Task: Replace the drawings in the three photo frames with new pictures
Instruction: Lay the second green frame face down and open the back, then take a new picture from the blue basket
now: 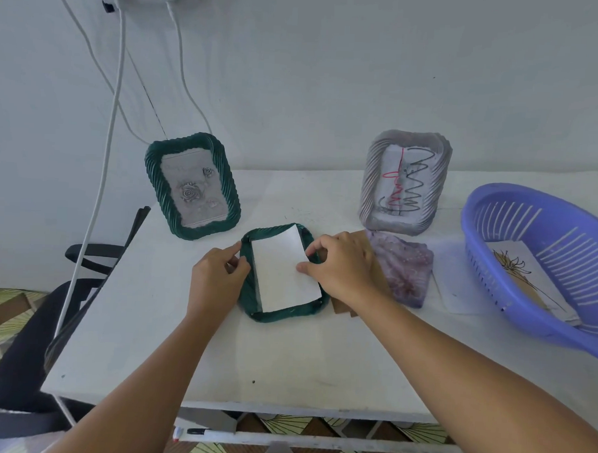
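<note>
Face-down green ridged frame [280, 313] under white paper [283, 272]; left hand [216, 277] grips its rim, right hand [344, 266] pinches paper.

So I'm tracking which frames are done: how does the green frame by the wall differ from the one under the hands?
The standing frame is upright, face out, showing a rose picture. The flat frame lies face down with white paper on its back, held by the left hand and right hand. Both are green with twisted borders.
</note>
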